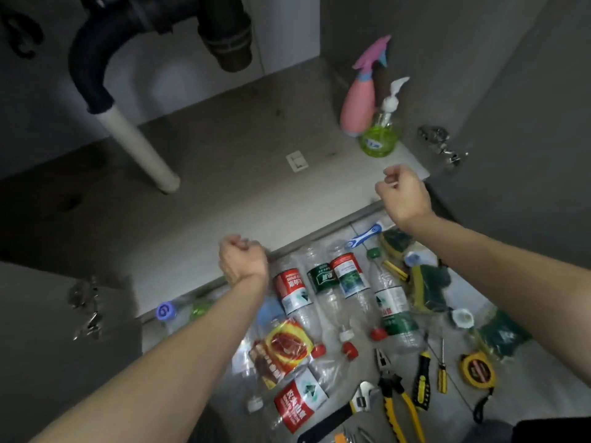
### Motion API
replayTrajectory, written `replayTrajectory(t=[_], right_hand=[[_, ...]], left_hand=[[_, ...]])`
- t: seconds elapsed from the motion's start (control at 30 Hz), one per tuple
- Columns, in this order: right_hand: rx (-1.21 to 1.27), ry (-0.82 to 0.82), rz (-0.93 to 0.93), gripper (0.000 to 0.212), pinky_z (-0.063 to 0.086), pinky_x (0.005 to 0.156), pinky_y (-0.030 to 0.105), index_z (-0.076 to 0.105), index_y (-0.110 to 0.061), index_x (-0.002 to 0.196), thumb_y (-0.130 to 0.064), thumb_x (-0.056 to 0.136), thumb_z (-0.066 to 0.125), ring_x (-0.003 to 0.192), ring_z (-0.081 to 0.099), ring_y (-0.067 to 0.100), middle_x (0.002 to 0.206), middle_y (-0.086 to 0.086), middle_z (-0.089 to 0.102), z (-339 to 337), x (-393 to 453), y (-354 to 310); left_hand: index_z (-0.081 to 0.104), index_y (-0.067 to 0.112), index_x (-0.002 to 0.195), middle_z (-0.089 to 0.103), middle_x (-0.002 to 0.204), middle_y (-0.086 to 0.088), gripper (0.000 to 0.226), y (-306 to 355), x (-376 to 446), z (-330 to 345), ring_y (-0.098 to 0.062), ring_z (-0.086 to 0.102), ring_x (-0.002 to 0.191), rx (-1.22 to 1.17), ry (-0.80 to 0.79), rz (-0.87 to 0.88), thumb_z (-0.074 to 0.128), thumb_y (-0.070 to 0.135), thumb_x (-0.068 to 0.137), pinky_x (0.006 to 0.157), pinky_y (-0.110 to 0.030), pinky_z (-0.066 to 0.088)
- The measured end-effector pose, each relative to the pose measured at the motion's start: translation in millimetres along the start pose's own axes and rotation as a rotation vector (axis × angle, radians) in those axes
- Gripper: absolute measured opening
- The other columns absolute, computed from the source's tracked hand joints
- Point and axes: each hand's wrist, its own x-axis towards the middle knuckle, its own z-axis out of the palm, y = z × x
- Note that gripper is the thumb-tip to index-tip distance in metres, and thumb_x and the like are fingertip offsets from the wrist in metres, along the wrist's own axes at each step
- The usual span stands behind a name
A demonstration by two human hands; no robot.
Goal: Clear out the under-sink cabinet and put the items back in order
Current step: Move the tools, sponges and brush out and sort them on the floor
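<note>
The cabinet floor (204,174) lies open before me. At its right wall stand a pink spray bottle (358,107) and a green soap pump bottle (380,135). My left hand (243,260) hovers over the cabinet's front edge with fingers curled and nothing in it. Over the right front corner my right hand (404,193) is loosely curled too, holding nothing. Several empty plastic bottles (319,292) lie on the tiled floor just outside the cabinet.
A dark drain trap with a white pipe (137,145) comes down at the left. Door hinges (441,145) stick out at the right. On the tiles lie pliers (395,388), an adjustable wrench (361,398), screwdrivers (422,378), a tape measure (476,369), sponges (428,282) and a toothbrush (364,235).
</note>
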Motion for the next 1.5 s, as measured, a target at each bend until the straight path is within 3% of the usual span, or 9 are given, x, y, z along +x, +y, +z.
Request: replayTrajectory(t=[0.23, 0.37, 0.47, 0.57, 0.7, 1.0, 1.17, 1.27, 1.5], right_hand=[[-0.226, 0.256, -0.243, 0.041, 0.042, 0.098, 0.045, 0.049, -0.007, 0.130, -0.016, 0.091, 0.057, 0.125, 0.048, 0.037, 0.134, 0.017, 0.048, -37.1, 82.8, -70.3], [-0.341, 0.159, -0.317, 0.055, 0.048, 0.091, 0.049, 0.040, -0.017, 0.145, -0.018, 0.092, 0.053, 0.119, 0.054, 0.040, 0.140, 0.012, 0.042, -41.2, 115.9, -84.8], [-0.474, 0.066, -0.345, 0.051, 0.048, 0.088, 0.049, 0.043, -0.015, 0.141, -0.022, 0.092, 0.056, 0.116, 0.056, 0.042, 0.139, 0.013, 0.042, -44.7, 129.0, -79.9], [-0.543, 0.118, -0.398, 0.029, 0.045, 0.075, 0.044, 0.054, -0.009, 0.117, -0.018, 0.090, 0.060, 0.106, 0.059, 0.044, 0.124, 0.016, 0.049, -48.9, 128.3, -70.8], [-0.381, 0.046, -0.345, 0.017, 0.048, 0.083, 0.038, 0.071, -0.023, 0.101, -0.014, 0.087, 0.065, 0.100, 0.062, 0.036, 0.108, 0.006, 0.059, -63.5, 104.9, -50.2], [-0.171, 0.013, -0.396, 0.018, 0.046, 0.069, 0.026, 0.069, -0.030, 0.084, -0.012, 0.086, 0.069, 0.077, 0.056, 0.005, 0.089, -0.013, 0.059, -88.2, 1.8, -8.2], [-0.182, -0.153, -0.325, 0.015, 0.046, 0.070, 0.022, 0.071, -0.030, 0.082, -0.016, 0.084, 0.076, 0.077, 0.058, 0.003, 0.090, -0.014, 0.063, -102.3, -19.7, 8.2], [-0.236, -0.253, -0.324, 0.018, 0.051, 0.075, 0.031, 0.070, -0.027, 0.078, -0.010, 0.083, 0.072, 0.082, 0.060, 0.006, 0.089, -0.011, 0.064, -105.9, -30.7, 10.7], [-0.254, -0.305, -0.381, 0.032, 0.050, 0.076, 0.033, 0.062, -0.032, 0.064, -0.001, 0.073, 0.066, 0.084, 0.063, 0.013, 0.083, -0.011, 0.063, -98.7, -66.0, -17.2]], left_hand=[[0.061, 0.016, 0.117, 0.066, 0.107, -0.004, 0.031, 154.3, 30.0, 70.3, -0.022, 0.062, 0.099, 0.060, -0.371, 0.522, 0.064, 0.011, 0.087, 0.082, -0.026, 0.045], [0.058, 0.014, 0.122, 0.065, 0.114, -0.008, 0.035, 222.6, 32.4, 111.8, -0.024, 0.062, 0.103, 0.108, -0.443, 0.689, 0.062, 0.012, 0.087, 0.088, -0.029, 0.049], [0.058, 0.016, 0.121, 0.064, 0.119, -0.007, 0.036, 251.2, 35.1, 139.7, -0.028, 0.060, 0.113, 0.144, -0.446, 0.719, 0.063, 0.014, 0.085, 0.098, -0.035, 0.047], [0.057, 0.016, 0.124, 0.063, 0.124, -0.008, 0.038, 273.4, 37.5, 162.8, -0.027, 0.060, 0.115, 0.167, -0.476, 0.759, 0.061, 0.019, 0.086, 0.096, -0.034, 0.049], [0.046, 0.011, 0.143, 0.051, 0.144, -0.013, 0.057, 304.4, 29.5, 196.7, -0.029, 0.049, 0.132, 0.203, -0.521, 0.844, 0.060, 0.031, 0.091, 0.108, -0.034, 0.041], [0.062, 0.011, 0.116, 0.066, 0.118, -0.014, 0.026, 321.7, 6.9, 244.0, -0.031, 0.061, 0.113, 0.102, -0.435, 0.876, 0.057, 0.019, 0.092, 0.091, -0.033, 0.045], [0.064, 0.015, 0.114, 0.068, 0.115, -0.009, 0.022, 310.1, 3.6, 219.9, -0.029, 0.062, 0.109, 0.110, -0.344, 0.941, 0.052, 0.021, 0.096, 0.086, -0.033, 0.045], [0.064, 0.018, 0.114, 0.069, 0.114, -0.005, 0.023, 299.2, -10.1, 177.2, -0.026, 0.063, 0.106, 0.065, -0.330, 1.007, 0.052, 0.021, 0.094, 0.081, -0.033, 0.047], [0.073, 0.022, 0.104, 0.073, 0.092, 0.005, 0.023, 260.2, -30.9, 32.4, -0.011, 0.067, 0.084, 0.073, -0.468, 1.031, 0.062, 0.022, 0.083, 0.073, -0.023, 0.051]])
